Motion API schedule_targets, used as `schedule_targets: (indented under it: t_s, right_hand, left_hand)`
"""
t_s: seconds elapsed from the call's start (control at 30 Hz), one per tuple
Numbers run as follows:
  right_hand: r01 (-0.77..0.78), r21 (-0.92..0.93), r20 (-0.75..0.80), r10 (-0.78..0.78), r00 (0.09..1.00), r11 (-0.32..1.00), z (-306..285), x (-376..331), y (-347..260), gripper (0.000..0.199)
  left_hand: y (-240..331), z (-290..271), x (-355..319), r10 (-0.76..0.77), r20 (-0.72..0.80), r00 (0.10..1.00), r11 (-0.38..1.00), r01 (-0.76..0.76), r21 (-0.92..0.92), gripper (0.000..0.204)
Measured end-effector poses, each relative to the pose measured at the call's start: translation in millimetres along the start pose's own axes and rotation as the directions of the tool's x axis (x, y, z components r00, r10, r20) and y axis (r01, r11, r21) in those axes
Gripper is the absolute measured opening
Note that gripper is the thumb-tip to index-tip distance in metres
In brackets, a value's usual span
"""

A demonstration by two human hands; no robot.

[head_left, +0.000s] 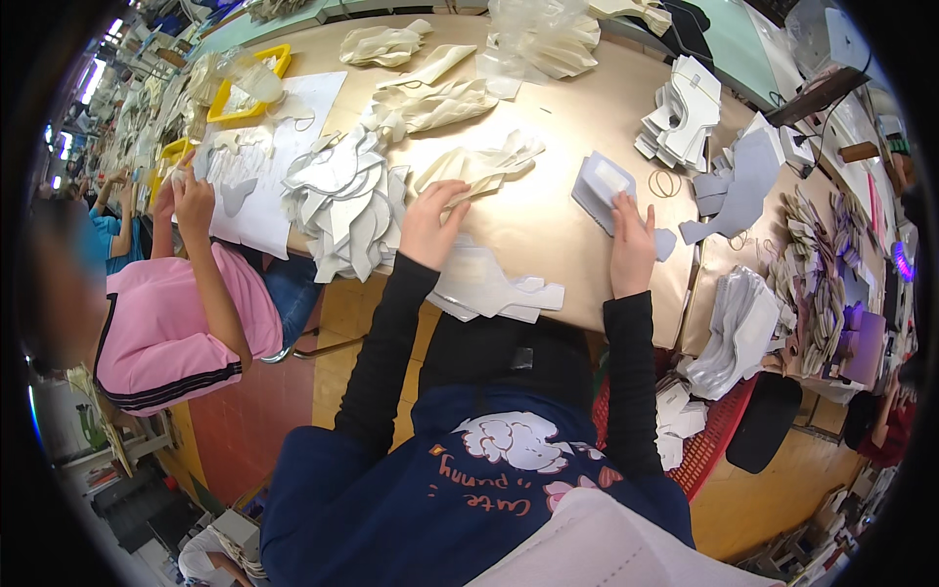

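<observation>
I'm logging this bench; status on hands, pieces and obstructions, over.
Left hand at cream pieces. Right hand on grey-blue stack. White pieces at near edge of table, blocking neither hand.

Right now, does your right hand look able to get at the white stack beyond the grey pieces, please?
Probably yes, with a forward stretch: the right hand touches the grey pieces, and nothing tall stands between it and the white stack, whose top looks uncovered.

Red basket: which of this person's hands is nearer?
The right. The right hand touches grey pieces on the table beyond the red basket; the left hand is farther left, at cream pieces.
</observation>
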State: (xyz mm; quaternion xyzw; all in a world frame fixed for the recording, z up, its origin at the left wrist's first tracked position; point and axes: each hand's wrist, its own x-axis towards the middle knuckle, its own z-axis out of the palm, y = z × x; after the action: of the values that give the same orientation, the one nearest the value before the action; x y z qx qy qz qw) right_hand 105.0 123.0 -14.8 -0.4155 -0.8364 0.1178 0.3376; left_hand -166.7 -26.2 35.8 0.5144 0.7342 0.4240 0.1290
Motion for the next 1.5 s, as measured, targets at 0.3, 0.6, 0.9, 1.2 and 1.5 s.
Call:
schedule_targets:
  t_s: [0.3, 0.6, 0.9, 1.2, 1.5]
  right_hand:
    - [0.194, 0.064, 0.289, -0.204, 0.935, 0.979, -60, -75, -21, 0.037]
    - [-0.092, 0.418, 0.253, -0.018, 0.967, 0.904, -71, -70, -57, 0.037]
    - [-0.800, 0.590, 0.807, 0.059, 0.587, -0.111, -57, -15, -85, 0.043]
    - [-0.661, 0.536, 0.736, 0.092, 0.670, 0.525, -87, -34, -75, 0.064]
    - [-0.450, 0.630, 0.526, 0.078, 0.847, 0.633, -87, -38, -58, 0.059]
  left_hand:
    - [-31, 11, 26, -0.086, 0.006, 0.996, 0.995, 0.085, 0.054, 0.016]
    - [1, 1, 19, 0.026, -0.343, 0.939, 0.990, -0.072, -0.121, 0.013]
    - [67, 19, -50, 0.676, 0.224, 0.702, 0.736, -0.658, -0.159, 0.025]
    - [82, 39, -44, 0.125, 0.363, 0.923, 0.893, 0.055, -0.448, 0.025]
    - [74, 53, -44, -0.049, 0.592, 0.805, 0.707, 0.446, -0.548, 0.043]
